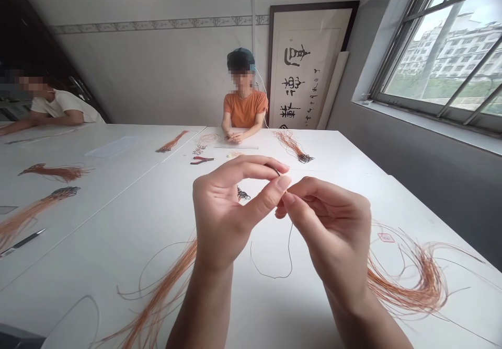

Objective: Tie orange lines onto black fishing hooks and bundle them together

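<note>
"What sort of place are you in?"
"Seemingly a small workroom: you share white tables [149, 210] with 2 other people [246, 107], and wire bundles [431, 281] and pliers [201, 159] lie about."

Wire bundles [433, 281] are spread across white table [117, 244]; pliers [202, 160] placed toward far side, pen [23, 243] laid at left.

The hands [221, 200] hide the upper part of a wire [275, 277]; behind the left, a dark clump [243, 194] shows only partly; farther left, a pen [24, 242] is cut off.
</note>
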The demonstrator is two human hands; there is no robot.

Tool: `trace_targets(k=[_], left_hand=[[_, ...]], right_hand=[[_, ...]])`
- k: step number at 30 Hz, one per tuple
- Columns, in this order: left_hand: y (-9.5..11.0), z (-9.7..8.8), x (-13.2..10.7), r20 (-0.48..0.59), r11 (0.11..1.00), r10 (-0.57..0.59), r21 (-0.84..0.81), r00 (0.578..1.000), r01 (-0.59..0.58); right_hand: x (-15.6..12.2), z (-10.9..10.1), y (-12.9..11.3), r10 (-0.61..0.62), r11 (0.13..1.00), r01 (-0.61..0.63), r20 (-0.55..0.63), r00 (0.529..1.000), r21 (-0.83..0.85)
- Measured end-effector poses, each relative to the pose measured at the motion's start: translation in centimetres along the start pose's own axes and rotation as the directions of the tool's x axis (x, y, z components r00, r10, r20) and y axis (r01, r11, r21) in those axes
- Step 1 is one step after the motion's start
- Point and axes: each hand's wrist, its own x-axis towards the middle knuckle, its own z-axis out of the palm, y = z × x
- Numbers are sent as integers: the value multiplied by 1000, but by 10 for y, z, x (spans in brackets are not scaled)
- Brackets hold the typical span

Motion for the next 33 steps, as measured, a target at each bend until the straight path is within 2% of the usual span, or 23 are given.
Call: trace_targets(k=[14, 18, 21, 25, 27, 31, 33], left_hand=[[2, 0, -1, 4, 1000, 13, 11, 1000, -13], [-3, -8, 5, 61, 996, -90, 9, 994, 90], [-14, -19, 11, 125, 982, -167, -65, 978, 176], [-26, -31, 17, 218, 955, -286, -9, 933, 295], [-27, -32, 17, 280, 944, -325, 36, 903, 329], [-26, -29, 16, 373, 936, -351, 122, 859, 330], [-26, -28, 15, 382, 934, -357, 157, 852, 321]], right_hand=[[0, 1, 2, -12, 1000, 12, 0, 1000, -3], [5, -4, 3, 17, 1000, -16, 55, 998, -21], [14, -12, 7, 38, 997, -31, 110, 993, -70], [26, -21, 19, 11, 995, -14, -32, 999, -101], [30, -23, 26, -8, 996, 3, -50, 999, -93], [34, -23, 32, -50, 987, 54, 27, 998, -153], [36, -24, 32, -50, 980, 62, 68, 996, -188]])
